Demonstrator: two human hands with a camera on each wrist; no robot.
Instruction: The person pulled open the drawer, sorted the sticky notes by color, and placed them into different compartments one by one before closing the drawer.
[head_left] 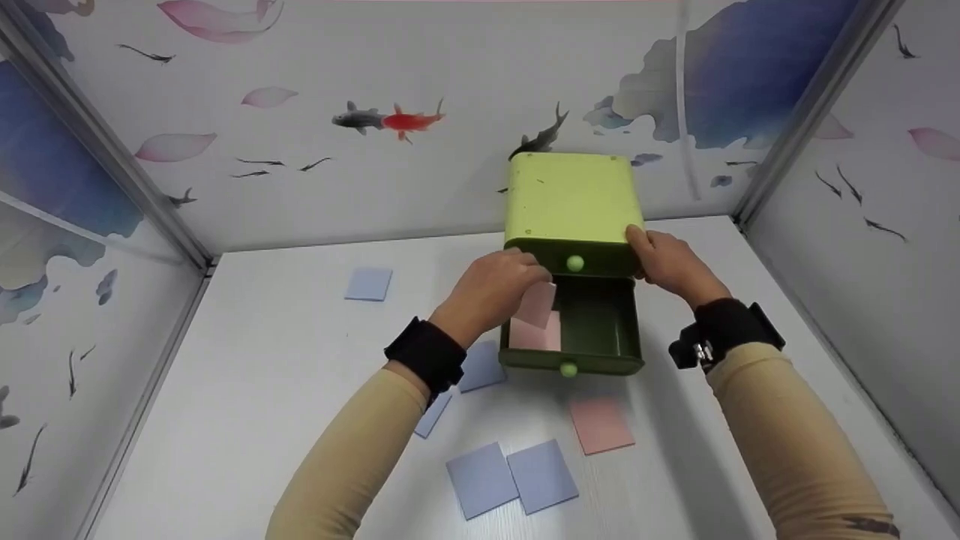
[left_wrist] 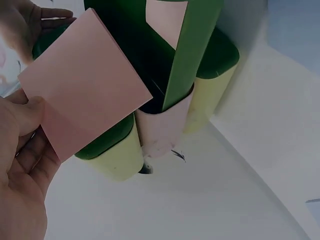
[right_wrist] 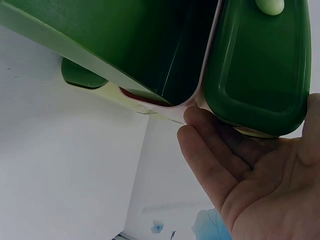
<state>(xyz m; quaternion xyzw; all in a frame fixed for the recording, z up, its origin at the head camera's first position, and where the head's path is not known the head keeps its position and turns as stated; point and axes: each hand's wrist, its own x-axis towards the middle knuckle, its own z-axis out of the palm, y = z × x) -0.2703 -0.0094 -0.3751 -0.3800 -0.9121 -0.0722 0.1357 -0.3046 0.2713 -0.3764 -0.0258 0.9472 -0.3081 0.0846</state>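
A: What have we got on the left?

B: Our left hand point(head_left: 495, 283) pinches a pink card point(head_left: 535, 304) between thumb and fingers, above the pulled-out lower drawer point(head_left: 615, 366).

A: And our right hand point(head_left: 671, 264)?

B: It grips the right side of the green box point(head_left: 574, 199), thumb at the top front corner.

A: We see 2 other pink cards: a drawer card point(head_left: 536, 340) lying in the left part, and a loose card point(head_left: 602, 425) in front, on the bench point(head_left: 247, 390).

B: We also count 5 blue cards point(head_left: 482, 480): 2 touching at the front, 2 partly hidden near our left wristband point(head_left: 426, 358), 1 well apart, farther back.
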